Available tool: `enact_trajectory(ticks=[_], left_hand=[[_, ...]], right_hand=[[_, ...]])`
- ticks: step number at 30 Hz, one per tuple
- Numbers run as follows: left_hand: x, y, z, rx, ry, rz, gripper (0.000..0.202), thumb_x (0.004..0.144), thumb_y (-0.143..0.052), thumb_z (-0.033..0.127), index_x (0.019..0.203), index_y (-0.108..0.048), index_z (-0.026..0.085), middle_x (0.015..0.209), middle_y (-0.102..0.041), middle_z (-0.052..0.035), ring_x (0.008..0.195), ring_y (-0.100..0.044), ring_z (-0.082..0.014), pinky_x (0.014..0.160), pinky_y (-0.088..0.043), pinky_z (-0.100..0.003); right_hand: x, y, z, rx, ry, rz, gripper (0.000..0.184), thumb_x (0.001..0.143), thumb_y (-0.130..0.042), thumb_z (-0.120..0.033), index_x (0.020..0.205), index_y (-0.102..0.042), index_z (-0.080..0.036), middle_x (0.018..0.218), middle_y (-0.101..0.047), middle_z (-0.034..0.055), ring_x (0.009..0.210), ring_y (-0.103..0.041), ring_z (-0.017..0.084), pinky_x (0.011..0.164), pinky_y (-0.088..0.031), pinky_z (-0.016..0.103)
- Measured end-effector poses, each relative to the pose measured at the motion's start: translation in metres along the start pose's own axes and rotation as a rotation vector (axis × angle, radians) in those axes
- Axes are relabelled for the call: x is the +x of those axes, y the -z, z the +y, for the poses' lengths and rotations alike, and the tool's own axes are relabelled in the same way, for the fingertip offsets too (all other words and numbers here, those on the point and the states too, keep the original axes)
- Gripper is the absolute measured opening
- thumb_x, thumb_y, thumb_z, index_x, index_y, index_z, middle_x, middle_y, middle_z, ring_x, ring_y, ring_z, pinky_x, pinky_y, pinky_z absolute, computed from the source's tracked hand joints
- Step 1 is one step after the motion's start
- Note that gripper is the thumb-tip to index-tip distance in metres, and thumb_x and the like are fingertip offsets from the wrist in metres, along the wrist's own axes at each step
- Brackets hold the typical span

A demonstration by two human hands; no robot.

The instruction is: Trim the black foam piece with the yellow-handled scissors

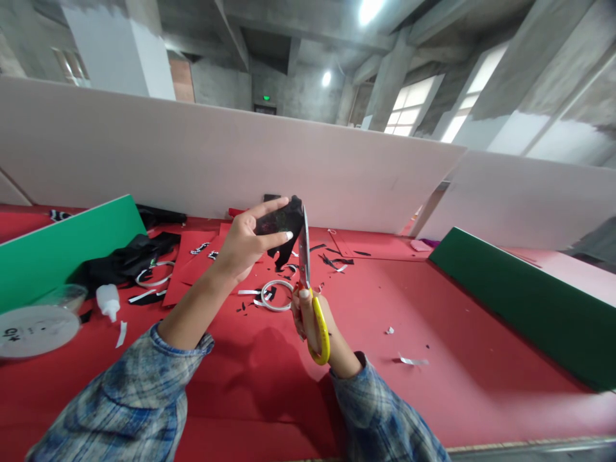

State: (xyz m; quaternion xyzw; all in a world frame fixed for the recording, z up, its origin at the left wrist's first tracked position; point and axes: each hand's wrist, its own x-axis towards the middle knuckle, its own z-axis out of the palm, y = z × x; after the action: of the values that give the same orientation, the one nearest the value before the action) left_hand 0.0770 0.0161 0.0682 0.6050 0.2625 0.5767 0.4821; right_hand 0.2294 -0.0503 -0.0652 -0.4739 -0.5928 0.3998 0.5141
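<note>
My left hand [244, 245] pinches a piece of black material [282, 223] and holds it up above the red table; whether it is cloth or paper I cannot tell. My right hand [308, 314] grips scissors [305, 250] with yellow handles, their blades pointing upward. The blades are along the right edge of the black piece and look nearly closed. Below the hands, a roll of white tape [278, 309] lies flat, with black and white scraps around it.
Left on the red table [366, 321] are a white glue bottle [108, 301], a round plastic lid [36, 330], black fabric [118, 260] and a green board [72, 250]. Another green board [514, 308] stands at right. A white partition [231, 160] runs behind.
</note>
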Motion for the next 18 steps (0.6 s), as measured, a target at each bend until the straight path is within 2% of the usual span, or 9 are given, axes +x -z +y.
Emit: enact_trajectory(ticks=[7,14,16,18], left_hand=[[0.003,0.004,-0.001,0.012,0.019,0.001,0.065,0.061,-0.09,0.023,0.124,-0.079,0.02,0.117,-0.08,-0.0081,0.114,-0.074,-0.0293,0.106,-0.06,-0.047],[0.007,0.007,-0.002,0.022,0.01,-0.003,0.068,0.06,-0.09,0.02,0.126,-0.079,0.018,0.119,-0.081,-0.0094,0.116,-0.074,-0.0292,0.109,-0.058,-0.045],[0.008,0.013,0.0,0.046,0.002,-0.038,0.071,0.06,-0.09,0.021,0.129,-0.078,0.018,0.12,-0.081,-0.0099,0.117,-0.074,-0.0303,0.109,-0.058,-0.046],[0.009,0.024,0.008,0.118,-0.006,-0.13,0.074,0.061,-0.091,0.021,0.133,-0.076,0.021,0.124,-0.081,-0.0098,0.12,-0.074,-0.032,0.109,-0.058,-0.047]], right_hand=[[0.0,-0.001,-0.001,-0.026,0.005,0.037,0.072,0.092,-0.034,-0.094,0.064,-0.036,-0.027,0.05,-0.034,-0.0052,0.041,-0.031,0.011,0.038,-0.024,0.024],[-0.002,-0.004,-0.017,-0.036,-0.033,0.051,0.076,0.084,-0.037,-0.099,0.06,-0.041,-0.026,0.046,-0.039,-0.0044,0.038,-0.035,0.01,0.036,-0.026,0.024],[0.002,-0.003,-0.014,-0.024,-0.04,0.061,0.076,0.084,-0.039,-0.098,0.061,-0.042,-0.026,0.046,-0.04,-0.0048,0.036,-0.036,0.01,0.035,-0.027,0.024],[0.008,0.0,-0.009,-0.015,-0.062,0.109,0.076,0.084,-0.04,-0.098,0.063,-0.046,-0.025,0.046,-0.041,-0.0049,0.035,-0.037,0.01,0.035,-0.028,0.024]])
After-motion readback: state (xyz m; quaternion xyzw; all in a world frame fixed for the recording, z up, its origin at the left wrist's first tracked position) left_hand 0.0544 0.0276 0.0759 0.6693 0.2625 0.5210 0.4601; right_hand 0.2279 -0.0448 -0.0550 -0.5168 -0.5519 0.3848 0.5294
